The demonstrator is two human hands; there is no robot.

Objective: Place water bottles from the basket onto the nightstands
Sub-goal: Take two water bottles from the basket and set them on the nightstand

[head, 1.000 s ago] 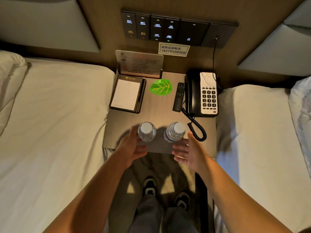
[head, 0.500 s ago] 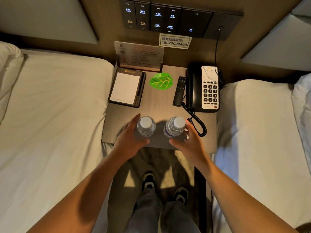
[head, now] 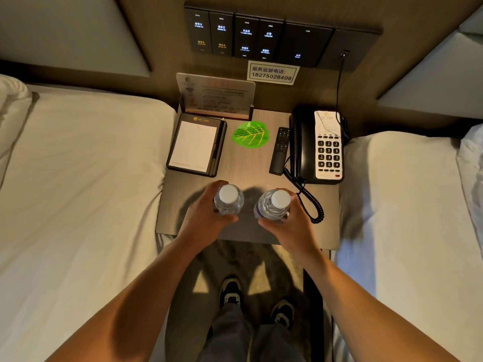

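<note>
Two clear water bottles with white caps stand upright near the front edge of the wooden nightstand (head: 248,173), between two beds. My left hand (head: 201,218) wraps around the left bottle (head: 228,201). My right hand (head: 292,223) wraps around the right bottle (head: 274,205). The bottles stand side by side with a small gap between them. No basket is in view.
Behind the bottles lie a notepad holder (head: 196,145), a green leaf card (head: 248,137), a black remote (head: 280,150) and a phone (head: 317,147) whose coiled cord (head: 311,205) curls beside my right hand. An upright sign (head: 217,96) stands at the back. White beds (head: 78,192) flank both sides.
Both hands moved forward from the nightstand's front edge and closed around the two bottles. The bottles stay upright at about the same spot.
</note>
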